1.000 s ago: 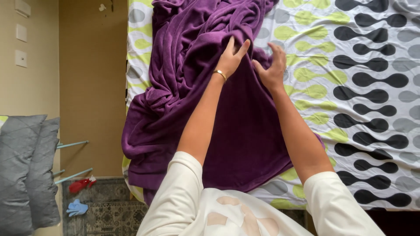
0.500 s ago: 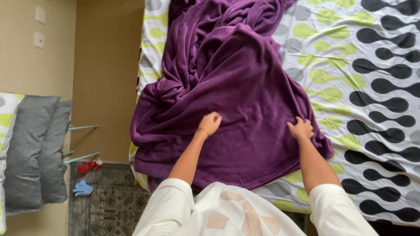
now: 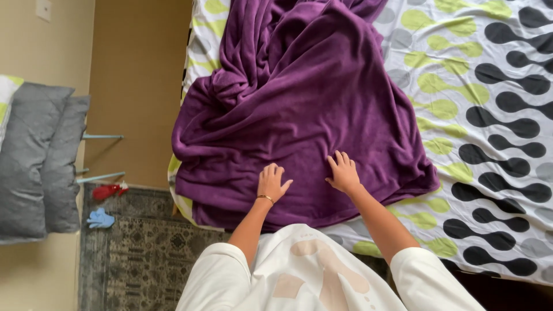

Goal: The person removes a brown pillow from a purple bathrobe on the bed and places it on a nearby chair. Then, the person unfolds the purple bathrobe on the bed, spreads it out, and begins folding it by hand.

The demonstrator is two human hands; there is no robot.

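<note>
At the near edge of the bed, left hand and right hand press open-palmed, gripping nothing, on the rumpled purple fleece blanket, still mostly bunched and unspread.

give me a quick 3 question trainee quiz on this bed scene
1. True or false: both hands lie flat on the purple blanket.
2. Which wrist wears the thin bracelet? A left, B right
3. Fill in: the grey pillows stand by the ____, off the bed.

Key
1. True: left hand and right hand both rest open on it.
2. A
3. wall; the patterned bedsheet holds only the blanket.
</note>
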